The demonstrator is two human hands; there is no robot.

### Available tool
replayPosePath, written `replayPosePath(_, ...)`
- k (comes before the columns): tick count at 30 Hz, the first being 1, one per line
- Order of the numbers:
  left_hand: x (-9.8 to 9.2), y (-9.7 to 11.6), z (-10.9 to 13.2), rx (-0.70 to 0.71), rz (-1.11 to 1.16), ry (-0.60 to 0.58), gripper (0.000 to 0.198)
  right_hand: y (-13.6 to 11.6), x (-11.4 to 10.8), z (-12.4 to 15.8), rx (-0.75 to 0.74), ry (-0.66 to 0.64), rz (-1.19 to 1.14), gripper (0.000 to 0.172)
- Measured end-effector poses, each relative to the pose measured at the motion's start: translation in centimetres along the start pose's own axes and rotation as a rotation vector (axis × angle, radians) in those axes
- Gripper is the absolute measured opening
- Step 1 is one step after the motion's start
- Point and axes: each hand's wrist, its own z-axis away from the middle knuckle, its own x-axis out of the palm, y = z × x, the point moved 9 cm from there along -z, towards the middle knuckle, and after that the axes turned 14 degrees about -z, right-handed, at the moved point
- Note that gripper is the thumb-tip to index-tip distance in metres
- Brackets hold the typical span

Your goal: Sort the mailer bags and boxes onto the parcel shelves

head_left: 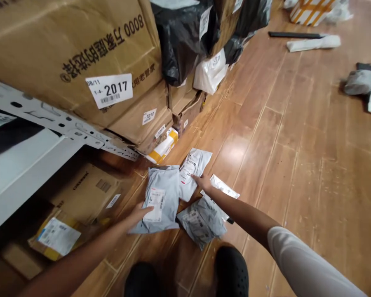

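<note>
My left hand (141, 213) is closed on the near left edge of a large grey mailing bag (170, 185), its thumb lying over the white label. My right hand (202, 181) pinches the right side of a smaller grey mailing bag (199, 159), which overlaps the larger one's upper right edge. Fingers under both bags are hidden. Below them on the floor lies a crumpled darker grey mailing bag (200, 222). Partly under that one and behind my right wrist is a white mailing bag (224, 187).
Stacked cartons (148, 111) and a black bag (182, 41) stand at upper left, with a yellow-taped parcel (163, 146) at their foot. A white metal shelf (34, 169) juts in at left over more boxes (86, 189). Other parcels (358, 81) lie far right on the wooden floor (312, 177).
</note>
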Motion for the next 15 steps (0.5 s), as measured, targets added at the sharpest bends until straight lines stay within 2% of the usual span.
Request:
replayPosePath(2,-0.4,-3.4,0.9,-0.044,0.113,0.055,0.071,-1.1,-0.4,-0.3,-0.022,-0.018,-0.016,0.044)
replayPosePath(4,-1.3,-5.4,0.9,-0.044,0.166,0.095,0.076,-3.8,-1.0,0.0,-0.096,-0.092,-0.026,0.044)
replayPosePath(6,-2.1,-5.6,0.4,-0.004,0.185,0.068,0.072,-7.6,-0.7,1.6,-0.208,-0.260,0.022,0.041)
replayPosePath(8,-2.6,-5.1,-0.2,0.023,0.213,0.006,0.064,-10.3,1.1,4.3,-0.270,-0.506,0.173,0.033)
replayPosePath(10,-2.8,-4.8,-0.7,0.010,0.235,-0.069,0.058,-11.0,4.8,8.3,-0.312,-0.811,0.379,0.022)
replayPosePath(12,-2.5,-4.8,-1.0,-0.038,0.248,-0.157,0.056,-9.9,9.7,12.7,-0.418,-1.075,0.625,0.011)
replayPosePath(13,-2.4,-4.8,-1.0,-0.063,0.250,-0.191,0.057,-9.0,12.4,14.6,-0.507,-1.159,0.762,0.013)
replayPosePath(15,-2.7,-4.6,-1.2,-0.086,0.233,-0.151,0.059,-7.1,17.7,17.3,-0.741,-1.222,1.037,0.022)
